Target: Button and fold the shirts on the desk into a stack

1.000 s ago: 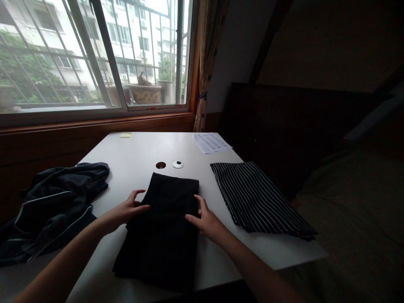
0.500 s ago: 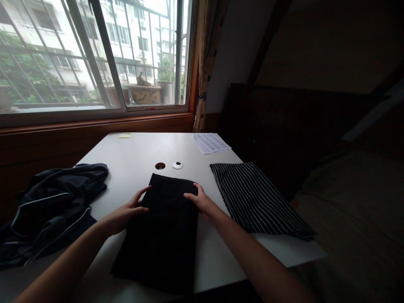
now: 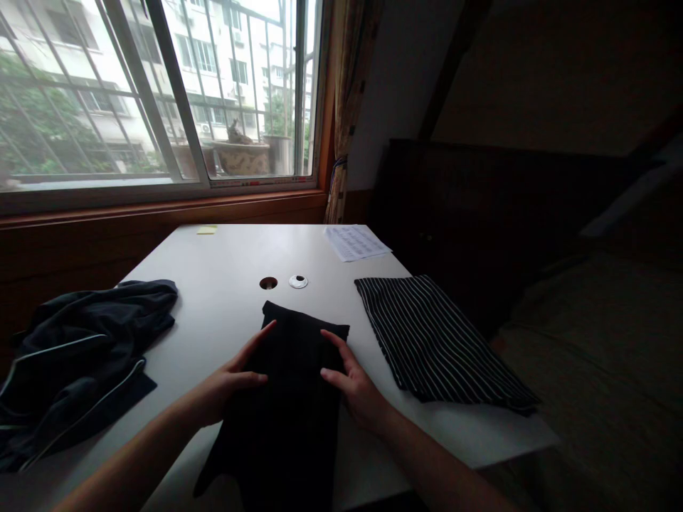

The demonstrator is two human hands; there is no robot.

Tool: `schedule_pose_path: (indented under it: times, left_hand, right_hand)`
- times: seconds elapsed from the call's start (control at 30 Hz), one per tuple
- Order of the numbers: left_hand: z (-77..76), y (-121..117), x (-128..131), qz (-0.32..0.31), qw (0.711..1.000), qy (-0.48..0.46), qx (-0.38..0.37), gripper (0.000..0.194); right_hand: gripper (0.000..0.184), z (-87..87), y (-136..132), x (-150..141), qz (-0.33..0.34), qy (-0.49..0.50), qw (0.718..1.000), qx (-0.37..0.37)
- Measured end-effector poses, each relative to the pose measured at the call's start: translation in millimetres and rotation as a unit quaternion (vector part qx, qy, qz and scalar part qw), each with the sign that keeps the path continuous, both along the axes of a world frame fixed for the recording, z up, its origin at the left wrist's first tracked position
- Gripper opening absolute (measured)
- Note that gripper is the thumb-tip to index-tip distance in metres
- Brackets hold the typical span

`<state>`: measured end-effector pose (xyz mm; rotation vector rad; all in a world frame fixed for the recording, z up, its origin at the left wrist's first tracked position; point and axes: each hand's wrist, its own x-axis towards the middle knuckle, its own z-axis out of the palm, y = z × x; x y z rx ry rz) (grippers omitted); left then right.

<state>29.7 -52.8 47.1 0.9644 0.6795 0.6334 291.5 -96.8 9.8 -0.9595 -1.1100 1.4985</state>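
Note:
A black folded garment (image 3: 291, 405) lies lengthwise before me on the white table, its far edge slightly slanted. Too dark for its folds to show, it could be trousers, but I cannot tell. My left hand (image 3: 227, 387) rests along its left side, index finger and thumb stretched apart over the cloth. Opposite, my right hand (image 3: 360, 391) touches the right side, its index finger and thumb likewise spread on top. The other fingers of both hands are mostly hidden. At the near left, the garment's lower edge sticks out in a point.
A crumpled dark garment with pale piping (image 3: 90, 348) lies at the left. To the right is a striped folded cloth (image 3: 437, 334). Printed sheets (image 3: 356, 242) and a yellow note (image 3: 206, 230) sit at the table's (image 3: 229, 259) far side, beyond a cable hole (image 3: 268, 283) and white ring (image 3: 298, 281).
Both hands and the black garment's far edge have come nearer to me. The far edge now slants down to the right, and the near left part has bunched into a point.

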Motion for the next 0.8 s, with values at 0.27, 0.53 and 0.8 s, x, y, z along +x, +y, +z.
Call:
schedule_pose_path:
  times: [0.27,0.53,0.8]
  left_hand:
    - [38.0,-12.2,69.1,-0.053,0.988,-0.145,-0.030,0.100]
    - [49.6,11.3,181.9,-0.077,0.975,-0.208,0.017,0.100]
    - [9.9,73.0,274.3,-0.031,0.980,-0.182,0.070,0.106]
  right_hand:
    - [0.059,68.0,-18.7,74.2,-0.146,-0.018,0.989,-0.012]
    - [0.054,125.1,11.5,183.4,-0.232,-0.188,0.954,-0.010]
    - [0.055,118.8,101.3,267.9,-0.203,-0.252,0.946,-0.033]
